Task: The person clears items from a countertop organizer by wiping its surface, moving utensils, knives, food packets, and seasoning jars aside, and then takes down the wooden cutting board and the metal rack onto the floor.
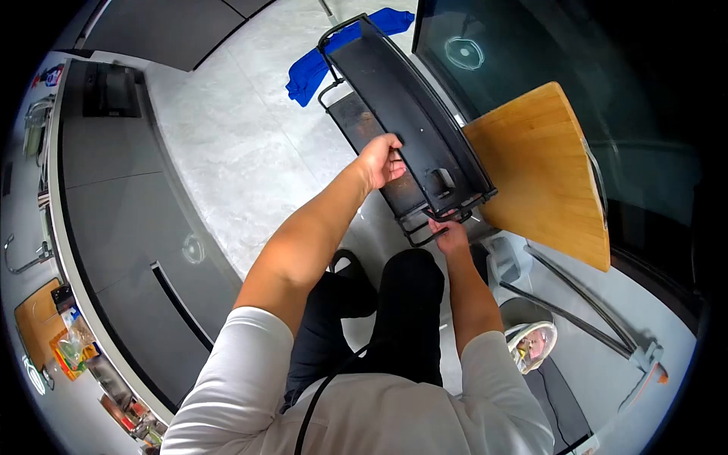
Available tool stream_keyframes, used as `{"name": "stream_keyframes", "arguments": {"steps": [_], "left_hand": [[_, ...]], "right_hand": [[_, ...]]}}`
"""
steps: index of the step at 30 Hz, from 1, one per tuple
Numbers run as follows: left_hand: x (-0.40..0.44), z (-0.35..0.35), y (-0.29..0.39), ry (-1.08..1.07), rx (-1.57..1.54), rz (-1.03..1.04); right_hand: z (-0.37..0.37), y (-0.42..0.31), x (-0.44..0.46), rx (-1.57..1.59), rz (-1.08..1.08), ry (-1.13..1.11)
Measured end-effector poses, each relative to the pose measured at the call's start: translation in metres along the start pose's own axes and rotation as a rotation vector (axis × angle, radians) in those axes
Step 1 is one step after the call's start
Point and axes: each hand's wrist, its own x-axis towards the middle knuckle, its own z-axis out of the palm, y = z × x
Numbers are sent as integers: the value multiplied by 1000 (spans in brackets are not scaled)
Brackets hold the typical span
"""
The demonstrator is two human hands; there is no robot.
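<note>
A black metal rack [394,98] with two long tray-like tiers stands tilted in view at the upper middle, beside a dark glass panel. My left hand [382,161] grips the edge of its upper tier at the near left part, fingers curled over the rim. At the rack's near end, my right hand [450,234] is closed round the black frame, its fingertips partly hidden under the bars. The lower tier [359,121] shows brownish stains. Behind the rack's far end, a blue cloth [305,76] lies on the floor.
To the right of the rack leans a wooden board [542,171]. Grey cabinets [121,197] and a cluttered counter [57,273] run along the left. Metal poles [576,311] and a lined bin [533,345] are at the lower right. Pale tiles [227,136] cover the floor.
</note>
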Motion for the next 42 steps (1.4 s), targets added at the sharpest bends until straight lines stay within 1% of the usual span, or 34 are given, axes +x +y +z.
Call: {"name": "stream_keyframes", "arguments": {"steps": [3, 4, 7, 8, 9, 11, 14, 15, 16, 17, 18, 19, 20, 21, 22, 23, 24, 25, 27, 28, 29, 30, 32, 34, 36, 37, 38, 40, 41, 42], "left_hand": [[4, 0, -2, 15, 16, 12], [6, -1, -4, 16, 26, 14], [9, -3, -7, 28, 32, 14], [8, -2, -9, 39, 26, 12], [7, -2, -10, 51, 18, 9], [9, -3, -13, 45, 7, 22], [17, -8, -19, 7, -24, 30], [18, -8, -22, 20, -33, 41], [7, -5, -22, 38, -45, 50], [-2, -3, -20, 57, -55, 61], [-7, -9, -22, 36, -31, 73], [-27, -9, -19, 41, -34, 67], [-58, -7, -16, 55, -41, 66], [-96, -10, -10, 83, -50, 78], [-124, -23, -14, 56, -39, 82], [-153, -40, -23, 41, -32, 91], [-198, -52, -29, 89, 0, 114], [-245, -63, -36, 141, 30, 135], [-349, -76, -46, 279, 34, 109], [-402, -79, -53, 314, -15, 110], [-458, -80, -62, 342, -68, 112], [-520, -72, -70, 390, -99, 167], [-623, -55, -96, 464, -153, 264], [-697, -35, -132, 549, -217, 337], [-767, 2, -168, 687, -282, 427], [-790, 23, -192, 752, -358, 479], [-806, 41, -219, 811, -432, 521], [-829, 66, -278, 894, -576, 610], [-832, 76, -309, 946, -640, 617], [-831, 88, -341, 993, -709, 625]], "right_hand": [[-7, 2, 11, -89, -44, -40], [-9, 2, 13, -76, -9, -24], [-12, 4, 20, -17, -59, 97], [-39, 4, 44, 6, -12, 55], [-58, 5, 60, -2, -19, 18], [-68, 5, 71, -19, -33, -51], [-78, 0, 73, -81, -45, -65], [-76, -4, 72, -100, 2, -207], [-106, -9, 91, -117, 56, -348], [-120, -11, 97, -131, 112, -490], [-102, -12, 77, -166, 83, -199], [-69, -16, 42, -205, 57, 87], [-41, -18, 10, -251, 32, 367], [-20, -20, -28, -288, 15, 358], [-16, -29, -60, -329, 10, 329], [-51, -45, -67, -295, 88, 239], [-40, -57, -125, -570, 89, -64], [27, -49, -191, -574, 96, 203], [-18, -97, -236, -734, 293, -229], [-31, -102, -255, -839, 187, 99], [14, -102, -307, -904, 233, 284], [12, -121, -325, -912, 379, 156], [62, -123, -375, -1035, 506, 160], [113, -131, -387, -1204, 721, -256], [182, -115, -395, -1719, 523, -127], [209, -107, -387, -1751, 673, 16], [232, -101, -383, -1840, 707, -43], [278, -91, -380, -2028, 632, -85], [301, -86, -378, -2121, 587, -110], [325, -75, -383, -2148, 525, -102]]}}
